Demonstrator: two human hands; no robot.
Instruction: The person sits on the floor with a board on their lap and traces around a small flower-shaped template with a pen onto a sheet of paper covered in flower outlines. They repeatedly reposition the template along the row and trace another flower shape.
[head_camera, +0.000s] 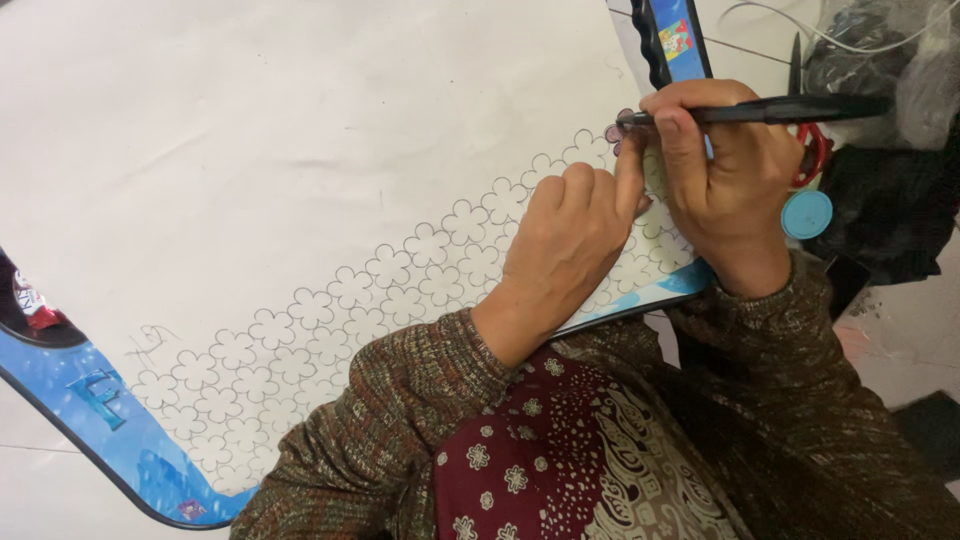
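The paper (300, 130) is cream-white, with a band of outlined five-petal flowers drawn in thin dark line along its lower edge. One small flower (622, 128) by the pen tip is filled purple. The pen (770, 110) is black. The surface (110, 410) is blue with a black rim and a darker blue letter. The sleeves (400, 400) are brown, mottled knit. The cloth (560, 460) is maroon with cream flowers and dots. A round cap (806, 214) is light blue, beside a red ring (818, 155).

Black pen (770, 108) lies level, tip on flower-patterned white sheet (300, 180).
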